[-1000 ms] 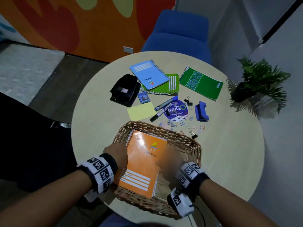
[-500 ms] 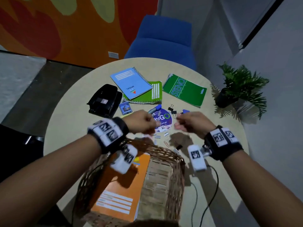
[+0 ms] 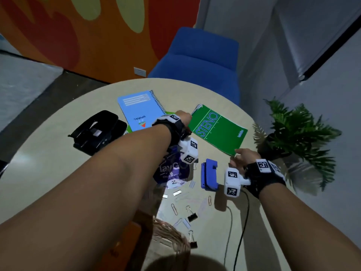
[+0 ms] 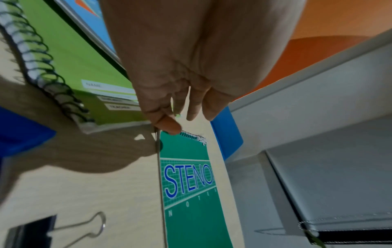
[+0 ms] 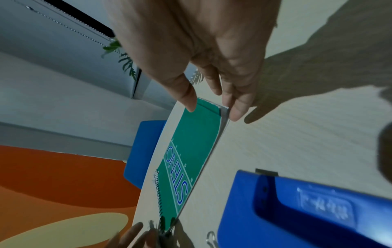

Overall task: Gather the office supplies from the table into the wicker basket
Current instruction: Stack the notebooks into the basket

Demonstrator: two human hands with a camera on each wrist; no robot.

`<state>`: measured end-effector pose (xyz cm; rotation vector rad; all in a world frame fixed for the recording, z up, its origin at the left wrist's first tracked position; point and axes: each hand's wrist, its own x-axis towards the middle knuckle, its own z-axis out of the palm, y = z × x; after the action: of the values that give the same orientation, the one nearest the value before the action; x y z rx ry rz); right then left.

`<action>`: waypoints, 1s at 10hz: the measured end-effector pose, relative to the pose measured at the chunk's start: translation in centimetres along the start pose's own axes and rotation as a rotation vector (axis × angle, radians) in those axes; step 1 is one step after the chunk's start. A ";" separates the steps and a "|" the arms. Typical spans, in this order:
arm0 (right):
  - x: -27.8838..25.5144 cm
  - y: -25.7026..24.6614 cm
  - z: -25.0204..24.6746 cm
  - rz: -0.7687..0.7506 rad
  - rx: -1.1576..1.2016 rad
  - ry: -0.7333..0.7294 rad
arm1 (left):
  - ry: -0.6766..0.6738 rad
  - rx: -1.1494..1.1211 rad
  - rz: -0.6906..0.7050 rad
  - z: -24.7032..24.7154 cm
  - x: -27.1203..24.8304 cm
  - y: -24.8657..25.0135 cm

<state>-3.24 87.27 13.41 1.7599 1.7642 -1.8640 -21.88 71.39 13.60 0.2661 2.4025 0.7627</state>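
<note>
- Two hands hold the green steno pad [image 3: 217, 130] on the desk's [image 3: 58, 169] far right.
- Left hand [image 3: 183, 118] fingers pinch its spiral corner.
- Right hand [image 3: 243, 159] fingers pinch its near corner.

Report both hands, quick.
Left hand: pinching the spiral corner of the green notebook.
Right hand: pinching the notebook's opposite corner.

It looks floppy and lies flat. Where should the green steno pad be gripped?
Grip the steno pad at two opposite corners, from its ends: left hand at the spiral corner, right hand at the near corner. It lies flat, so only edges offer purchase.
</note>
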 end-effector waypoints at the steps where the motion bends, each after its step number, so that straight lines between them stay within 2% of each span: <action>1: 2.7 0.5 -0.7 0.001 -0.013 -0.020 | -0.008 0.241 0.148 1.2 1.9 0.2; 2: 2.4 0.4 -0.7 0.004 -0.082 -0.055 | -0.112 0.293 0.125 2.8 3.5 -0.2; 3: 2.4 0.4 -0.5 -0.031 -0.136 -0.030 | -0.147 0.280 0.098 3.4 3.7 -0.4; 4: 2.8 0.4 -0.3 -0.029 0.018 -0.080 | -0.053 0.019 -0.005 3.6 1.3 0.0; 5: 2.2 -0.1 0.4 -0.001 -0.014 -0.017 | -0.136 0.106 0.042 3.5 0.9 -0.6; 6: 0.7 -1.0 1.1 -0.078 0.066 0.029 | -0.088 -0.012 0.077 3.1 -0.3 -0.9; 7: -1.8 -1.8 1.5 -0.127 0.328 -0.021 | 0.008 -0.257 0.075 3.4 -2.7 -0.6; 8: -6.8 -1.6 2.8 -0.163 0.542 -0.152 | -0.081 -0.719 -0.047 3.4 -6.1 0.5; 9: -13.0 0.2 4.4 -0.293 0.374 -0.285 | -0.067 -0.821 -0.075 2.2 -9.1 0.7; 10: -17.0 3.0 3.9 -0.399 0.238 -0.341 | -0.071 -0.763 0.010 -0.2 -12.5 -0.8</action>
<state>2.23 72.90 22.09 1.0937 1.9205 -2.4387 -12.04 66.28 19.32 -0.0100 1.8732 1.5610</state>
